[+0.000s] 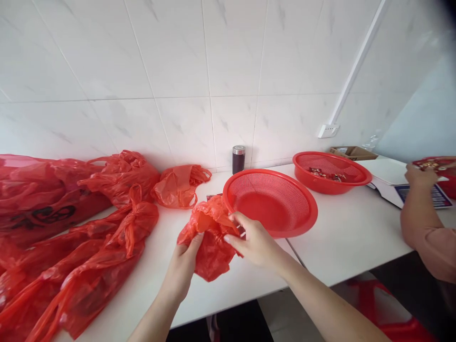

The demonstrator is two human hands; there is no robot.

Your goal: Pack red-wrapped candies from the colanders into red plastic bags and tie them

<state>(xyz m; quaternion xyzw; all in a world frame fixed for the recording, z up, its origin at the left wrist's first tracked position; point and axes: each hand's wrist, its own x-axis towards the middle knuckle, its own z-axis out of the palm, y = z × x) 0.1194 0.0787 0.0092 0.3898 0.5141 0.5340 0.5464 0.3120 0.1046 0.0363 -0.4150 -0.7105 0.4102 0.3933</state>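
Observation:
Between my hands is a crumpled red plastic bag [215, 249], held above the front of the white table. My left hand [185, 259] grips its left side, thumb on top. On its right side, my right hand [251, 240] pinches the plastic with thumb and fingers. Just behind my right hand sits a red perforated basket [270, 204] with nothing seen in it. A small printed piece, partly hidden by the bag, lies behind it on the table. Another red bag [178, 185] rests farther back to the left.
Filled red bags [103, 266] cover the table's left side. A dark jar [238, 160] stands by the wall. To the right are a second basket [331, 173] with small wrapped items, a cardboard box [352, 152], a scale [388, 173], and another person's hand [422, 173].

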